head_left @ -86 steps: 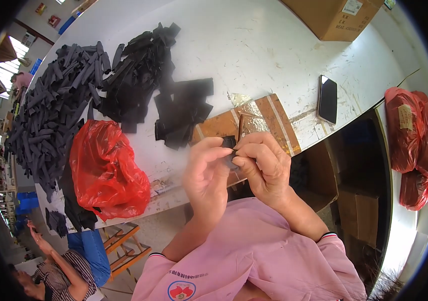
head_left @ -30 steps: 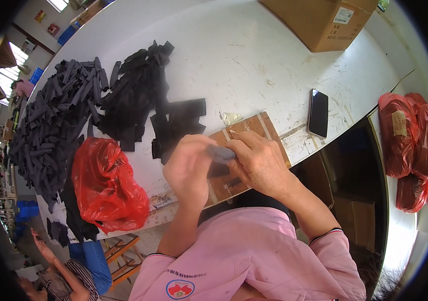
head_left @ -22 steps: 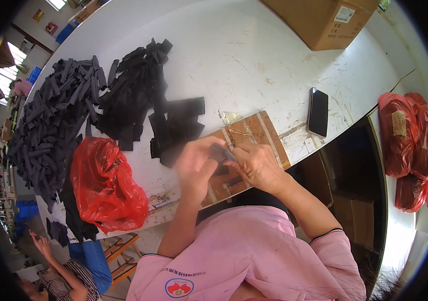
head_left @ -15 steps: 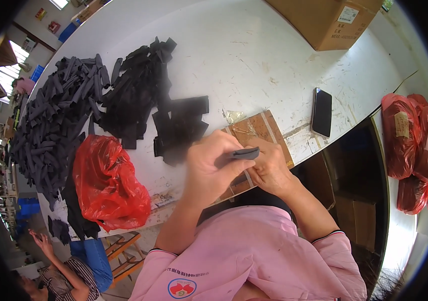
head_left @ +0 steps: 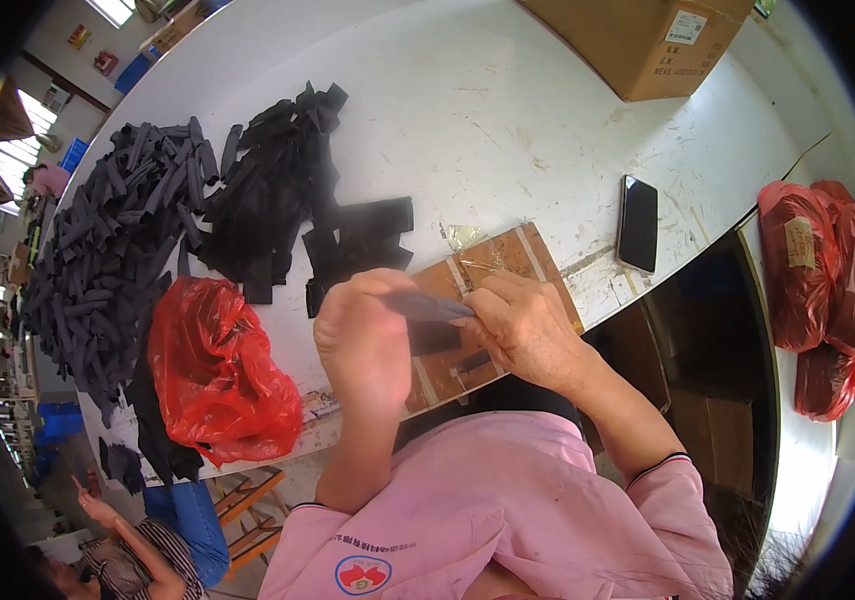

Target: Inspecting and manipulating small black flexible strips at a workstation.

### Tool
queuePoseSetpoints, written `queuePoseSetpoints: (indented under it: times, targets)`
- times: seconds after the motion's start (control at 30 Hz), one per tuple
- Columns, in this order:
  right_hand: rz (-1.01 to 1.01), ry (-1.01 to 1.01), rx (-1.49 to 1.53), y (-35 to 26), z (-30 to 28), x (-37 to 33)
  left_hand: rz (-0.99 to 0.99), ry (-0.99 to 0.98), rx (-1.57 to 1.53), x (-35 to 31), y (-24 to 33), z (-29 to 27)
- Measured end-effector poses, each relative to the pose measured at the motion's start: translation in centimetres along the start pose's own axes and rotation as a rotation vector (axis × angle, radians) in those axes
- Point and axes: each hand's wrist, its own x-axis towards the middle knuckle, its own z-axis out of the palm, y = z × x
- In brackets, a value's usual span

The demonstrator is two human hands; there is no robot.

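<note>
A small dark grey fabric piece stretches between my two hands, above a brown board at the table's near edge. My right hand pinches its right end between thumb and fingers. My left hand, smeared by motion, is closed about the left end; its exact finger hold is hard to make out. Beyond my left hand lie flat black fabric pieces, with more black pieces heaped farther back. A large pile of rolled dark grey fabric pieces covers the table's left side.
A crumpled red plastic bag lies left of my left arm. To the right is a phone; a cardboard box stands at the far side. Red bags sit at far right. Another person is at lower left.
My left hand has moved left, away from my right hand, and the fabric piece now spans between them. My right hand has turned and shifted slightly left.
</note>
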Motion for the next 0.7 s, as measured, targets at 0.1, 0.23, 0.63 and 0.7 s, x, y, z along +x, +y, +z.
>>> queuePoseSetpoints:
  times: [0.1, 0.23, 0.63, 0.7]
  targets:
    - [0.046, -0.04, 0.012, 1.2, 2.7, -1.1, 0.001, 0.0, 0.103, -0.6, -1.4, -1.4]
    - [0.015, -0.014, 0.009, 0.9, 2.2, -0.8, 0.052, -0.019, 0.19, -0.4, -1.0, -1.5]
    - [0.095, 0.046, 0.429, -0.7, -2.8, 1.5, 0.13, 0.457, 0.954, 3.4, -2.5, -10.1]
    - [0.284, 0.261, 0.718, -1.3, -4.1, 0.5, 0.034, 0.667, 1.382, 5.0, -3.5, -15.0]
